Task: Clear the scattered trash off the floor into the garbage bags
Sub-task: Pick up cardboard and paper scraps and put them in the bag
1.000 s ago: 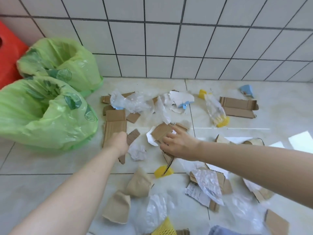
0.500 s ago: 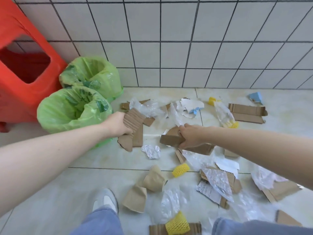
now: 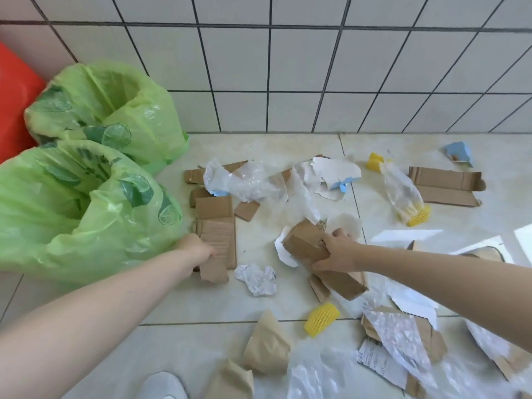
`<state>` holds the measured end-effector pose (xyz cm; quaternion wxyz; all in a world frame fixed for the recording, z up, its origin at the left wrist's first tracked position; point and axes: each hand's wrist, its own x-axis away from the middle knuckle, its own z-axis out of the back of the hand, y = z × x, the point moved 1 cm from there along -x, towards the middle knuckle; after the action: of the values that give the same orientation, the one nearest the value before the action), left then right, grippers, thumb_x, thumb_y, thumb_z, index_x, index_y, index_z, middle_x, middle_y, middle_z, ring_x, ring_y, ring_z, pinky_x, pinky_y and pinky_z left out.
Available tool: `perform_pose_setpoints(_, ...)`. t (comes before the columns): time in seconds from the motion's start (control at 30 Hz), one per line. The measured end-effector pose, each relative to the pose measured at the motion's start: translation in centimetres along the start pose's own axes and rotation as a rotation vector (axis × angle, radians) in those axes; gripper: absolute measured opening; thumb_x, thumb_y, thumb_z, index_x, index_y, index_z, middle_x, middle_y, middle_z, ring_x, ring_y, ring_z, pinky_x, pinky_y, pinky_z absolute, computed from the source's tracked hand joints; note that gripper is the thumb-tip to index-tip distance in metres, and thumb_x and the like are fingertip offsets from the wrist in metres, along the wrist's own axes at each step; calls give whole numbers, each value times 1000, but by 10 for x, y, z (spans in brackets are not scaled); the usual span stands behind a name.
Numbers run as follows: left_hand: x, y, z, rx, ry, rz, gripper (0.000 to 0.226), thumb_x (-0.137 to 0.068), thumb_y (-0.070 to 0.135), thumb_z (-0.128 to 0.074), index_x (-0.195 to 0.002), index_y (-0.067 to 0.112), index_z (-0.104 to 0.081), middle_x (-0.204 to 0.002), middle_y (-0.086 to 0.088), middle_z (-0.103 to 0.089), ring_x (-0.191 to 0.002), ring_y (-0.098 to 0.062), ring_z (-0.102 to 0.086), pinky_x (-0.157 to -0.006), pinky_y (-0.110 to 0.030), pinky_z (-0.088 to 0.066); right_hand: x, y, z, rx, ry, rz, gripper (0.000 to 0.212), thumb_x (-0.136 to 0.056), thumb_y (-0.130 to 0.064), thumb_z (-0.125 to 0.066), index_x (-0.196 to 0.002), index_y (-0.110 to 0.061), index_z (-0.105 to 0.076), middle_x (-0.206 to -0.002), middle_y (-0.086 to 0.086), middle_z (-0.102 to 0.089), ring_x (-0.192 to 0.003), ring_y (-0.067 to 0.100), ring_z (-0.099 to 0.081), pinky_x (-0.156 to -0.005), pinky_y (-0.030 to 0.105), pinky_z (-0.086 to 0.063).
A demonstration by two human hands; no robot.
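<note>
Since half a second ago, both hands have come back down toward the floor (image 3: 201, 306): the corrugated cardboard that the left hand (image 3: 198, 251) had lifted beside the near bag now lies against the tiles again, and the view has dipped so that only a corner of the red stool (image 3: 14, 105) shows at the left edge. The left hand's fingers are clamped on the lower end of that corrugated cardboard sheet (image 3: 216, 240), which sits just beside the near garbage bag (image 3: 72, 214). The right hand (image 3: 336, 251) grips a folded brown cardboard piece (image 3: 305, 246), fingers closed over its upper edge and thumb beneath; whether it is clear of the floor cannot be told. Behind the near bag stands the far garbage bag (image 3: 115, 110), against the tiled wall (image 3: 288, 67), both green bags gaping open. Trash is strewn over the floor: a crumpled paper ball (image 3: 256, 280) between the two hands, clear plastic film (image 3: 247, 182) over cardboard scraps toward the wall, a flat cardboard flap (image 3: 443, 187) at the right, a yellow foam net (image 3: 322, 319) near the middle, and brown paper cups (image 3: 267, 347) toward the bottom edge. A white shoe (image 3: 164, 385) shows at the bottom.
</note>
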<state>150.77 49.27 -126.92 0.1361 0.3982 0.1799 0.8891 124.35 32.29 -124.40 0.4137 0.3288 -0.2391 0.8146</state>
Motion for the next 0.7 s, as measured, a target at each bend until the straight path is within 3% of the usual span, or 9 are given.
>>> perform_pose_setpoints(0.1,-17,-1,-4,-57,40,26,27,-69,23,-66,-92,9,-70,-92,-12,-71,-85,-29,-66,-75,-35,-55,-13,-1,-1,50,-25,4,72,-69,-69,-54,-126,-26,-41,-127,11,-35,-118,37,-33,-96,48,-39)
perform_pose_setpoints(0.23,-36,5,-10,80,-39,65,37,-56,27,-64,-90,14,-72,-92,-7,-72,-86,-26,-67,-78,-36,-55,-33,-3,0,37,-58,-34,68,-48,-85,-43,-98,-39,-41,-123,8,-43,-120,37,-33,-99,50,-35)
perform_pose_setpoints(0.3,-38,12,-11,112,-52,79,42,-50,26,-66,-88,13,-73,-92,-8,-72,-87,-26,-68,-82,-38,-57,-31,-8,2,15,-44,-36,72,-52,-82,-50,-109,-38,-46,-124,8,-41,-119,36,-34,-99,48,-35)
perform_pose_setpoints(0.43,-37,20,-13,250,-101,148,22,-66,3,-78,-86,8,-70,-93,-12,-72,-85,-27,-68,-79,-38,-57,-27,-16,3,-85,30,-72,66,-64,-66,-68,-118,-31,-55,-109,4,-34,-107,30,-35,-83,39,-33)
perform_pose_setpoints(0.6,-22,25,-14,331,-128,120,19,-74,-3,-73,-87,7,-64,-80,-8,-65,-64,-20,-60,-47,-22,-47,-10,-20,-3,-294,50,-45,44,-65,-56,-74,-93,-27,-56,-105,6,-42,-96,17,-40,-63,27,-38)
perform_pose_setpoints(0.7,-9,28,-7,347,-155,72,17,-74,-4,-73,-82,9,-65,-88,-11,-68,-73,-25,-62,-59,-27,-48,21,-27,0,-361,70,0,34,-71,-48,-75,-86,-34,-47,-97,0,-40,-93,14,-36,-67,28,-38)
